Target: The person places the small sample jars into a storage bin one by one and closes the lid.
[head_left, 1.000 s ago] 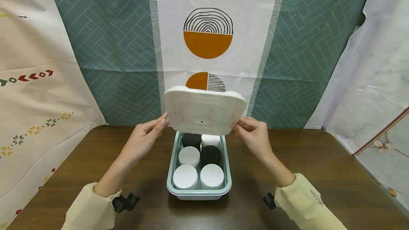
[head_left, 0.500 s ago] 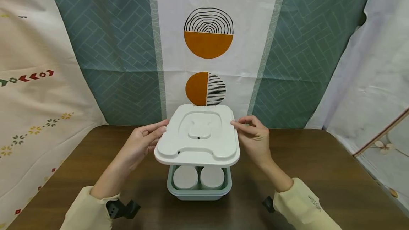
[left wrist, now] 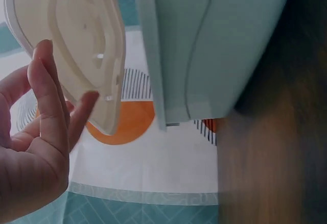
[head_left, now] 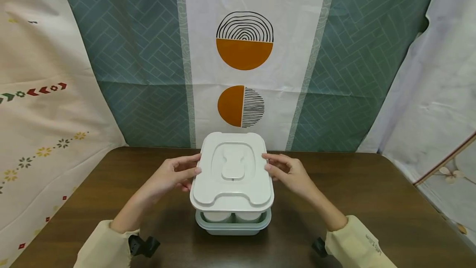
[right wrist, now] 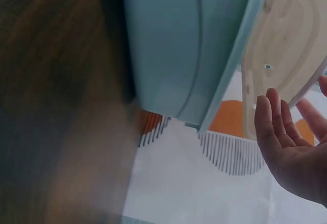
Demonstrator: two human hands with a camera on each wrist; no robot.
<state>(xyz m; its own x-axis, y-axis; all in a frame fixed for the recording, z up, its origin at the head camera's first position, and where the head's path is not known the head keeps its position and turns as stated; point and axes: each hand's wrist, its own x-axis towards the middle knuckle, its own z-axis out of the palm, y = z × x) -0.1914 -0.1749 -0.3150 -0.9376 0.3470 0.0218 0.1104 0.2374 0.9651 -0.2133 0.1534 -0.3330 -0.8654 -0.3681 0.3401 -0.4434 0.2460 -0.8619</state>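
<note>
Head view: one white lid (head_left: 232, 177) hovers just above one pale green box (head_left: 233, 223) on the brown table (head_left: 372, 202). Two white jar tops (head_left: 217, 216) show in the gap under the lid's near edge. The left hand (head_left: 174, 174) pinches the lid's left edge and the right hand (head_left: 288, 171) its right edge.

Left wrist view: fingers (left wrist: 48, 96) curl on the lid's rim (left wrist: 110, 55), just beside the box wall (left wrist: 214, 45).

Right wrist view: fingertips (right wrist: 273, 117) touch the lid (right wrist: 286, 55) beside the box (right wrist: 184, 45).

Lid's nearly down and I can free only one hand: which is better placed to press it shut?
Neither clearly: the left hand and right hand hold opposite edges of the lid symmetrically above the container; perhaps use both.
</note>
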